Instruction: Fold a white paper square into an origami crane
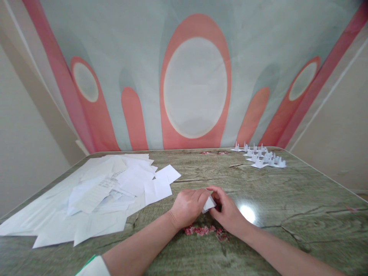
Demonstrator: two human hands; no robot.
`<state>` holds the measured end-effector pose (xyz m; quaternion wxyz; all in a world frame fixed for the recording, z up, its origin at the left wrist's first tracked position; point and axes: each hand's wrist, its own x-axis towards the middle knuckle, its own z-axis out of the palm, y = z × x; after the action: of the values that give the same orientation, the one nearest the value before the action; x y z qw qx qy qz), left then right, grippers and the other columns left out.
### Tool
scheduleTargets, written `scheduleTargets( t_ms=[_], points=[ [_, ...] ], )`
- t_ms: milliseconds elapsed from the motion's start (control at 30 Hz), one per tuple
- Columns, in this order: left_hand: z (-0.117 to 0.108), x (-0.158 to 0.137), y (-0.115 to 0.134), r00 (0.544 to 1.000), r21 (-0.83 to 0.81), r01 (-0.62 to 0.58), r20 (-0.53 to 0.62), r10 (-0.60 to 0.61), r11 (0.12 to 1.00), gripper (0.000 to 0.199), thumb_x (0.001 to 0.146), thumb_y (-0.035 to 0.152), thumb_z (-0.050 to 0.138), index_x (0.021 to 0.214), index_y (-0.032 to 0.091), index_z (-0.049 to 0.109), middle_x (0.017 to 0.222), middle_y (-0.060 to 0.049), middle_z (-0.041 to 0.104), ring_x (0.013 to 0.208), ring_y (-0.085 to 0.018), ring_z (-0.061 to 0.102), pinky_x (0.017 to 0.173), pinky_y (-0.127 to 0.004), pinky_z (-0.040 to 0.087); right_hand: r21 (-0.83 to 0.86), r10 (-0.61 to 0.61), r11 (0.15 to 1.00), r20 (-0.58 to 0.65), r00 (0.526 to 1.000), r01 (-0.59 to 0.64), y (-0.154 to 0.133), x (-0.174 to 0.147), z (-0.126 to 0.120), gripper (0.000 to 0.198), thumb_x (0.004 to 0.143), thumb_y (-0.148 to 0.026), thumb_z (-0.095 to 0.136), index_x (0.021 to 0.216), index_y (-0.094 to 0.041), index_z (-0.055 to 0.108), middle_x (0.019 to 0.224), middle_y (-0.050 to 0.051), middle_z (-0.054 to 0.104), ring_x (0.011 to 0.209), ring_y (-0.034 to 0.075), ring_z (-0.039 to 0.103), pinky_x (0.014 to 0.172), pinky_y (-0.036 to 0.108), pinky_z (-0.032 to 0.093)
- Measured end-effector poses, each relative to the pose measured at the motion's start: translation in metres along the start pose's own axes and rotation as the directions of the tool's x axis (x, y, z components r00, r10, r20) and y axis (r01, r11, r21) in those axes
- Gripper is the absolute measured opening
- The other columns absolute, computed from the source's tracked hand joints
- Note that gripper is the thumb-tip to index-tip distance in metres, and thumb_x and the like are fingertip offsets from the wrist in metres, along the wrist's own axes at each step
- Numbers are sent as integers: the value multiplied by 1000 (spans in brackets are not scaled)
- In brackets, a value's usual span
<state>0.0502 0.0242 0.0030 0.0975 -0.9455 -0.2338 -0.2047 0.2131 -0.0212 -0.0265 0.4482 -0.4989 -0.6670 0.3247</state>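
Between my two hands is a small piece of folded white paper (209,204), just above the table near its middle. My left hand (189,207) closes on the paper from the left, its fingers bent over the top and partly hiding it. From the right, my right hand (225,210) grips the paper's other side, thumb below and fingers above. Most of the folds are covered by my fingers. Two square white sheets (157,189) lie to the left of my hands, at the edge of a paper pile.
A wide, loose pile of white paper sheets (97,199) covers the table's left side. Several small folded white paper figures (266,157) stand in rows at the back right. The wood-patterned table (287,203) meets a red and grey-green printed backdrop (146,76).
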Motion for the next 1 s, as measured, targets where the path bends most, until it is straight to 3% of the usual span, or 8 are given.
scheduleTargets(
  t_ms=[100, 300, 500, 667, 900, 1000],
  points=[
    [1, 1, -1, 999, -28, 28, 33, -27, 999, 30, 87, 24, 41, 115, 13, 46, 90, -10, 64, 79, -22, 63, 65, -33, 50, 43, 6, 999, 13, 1000, -6, 1, 0, 1, 51, 69, -9, 49, 118, -22, 36, 72, -3, 54, 64, 14, 53, 57, 26, 40],
    [3, 2, -4, 998, -116, 51, 32, -48, 992, 33, 89, 36, 39, 111, 14, 49, 96, -11, 63, 87, -23, 61, 72, -33, 49, 87, 41, 995, 31, 999, -44, 1, 0, 1, 52, 74, -13, 50, 122, -22, 33, 73, -3, 55, 66, 15, 55, 59, 27, 42],
    [5, 2, -1, 996, -27, 36, 77, -34, 999, 19, 86, 21, 42, 98, 14, 54, 84, -8, 63, 72, -20, 62, 62, -29, 48, 63, 18, 998, 45, 999, -21, -1, -1, 1, 52, 75, -12, 51, 123, -22, 34, 71, -3, 53, 63, 14, 52, 58, 26, 41],
    [7, 1, -2, 992, 21, 39, 118, -41, 999, 12, 83, 20, 45, 88, 14, 54, 77, -6, 61, 65, -20, 60, 57, -29, 46, 37, 11, 999, 53, 999, -13, 0, -2, 1, 53, 74, -11, 50, 124, -22, 33, 70, -4, 52, 62, 13, 51, 58, 26, 40],
    [4, 4, 0, 993, -19, 52, 105, -50, 998, 22, 85, 21, 43, 105, 13, 50, 90, -8, 61, 81, -22, 60, 66, -33, 48, 59, 23, 998, 82, 996, -28, -1, -2, 1, 57, 73, -11, 50, 125, -22, 34, 76, -1, 55, 68, 16, 54, 64, 29, 43],
    [6, 5, 0, 995, -7, 46, 92, -45, 999, 20, 86, 21, 43, 103, 13, 52, 89, -8, 61, 81, -22, 59, 65, -32, 47, 55, 17, 998, 94, 995, -22, -2, -1, 1, 58, 72, -10, 50, 126, -22, 33, 80, 0, 57, 68, 16, 54, 66, 30, 44]
  ],
)
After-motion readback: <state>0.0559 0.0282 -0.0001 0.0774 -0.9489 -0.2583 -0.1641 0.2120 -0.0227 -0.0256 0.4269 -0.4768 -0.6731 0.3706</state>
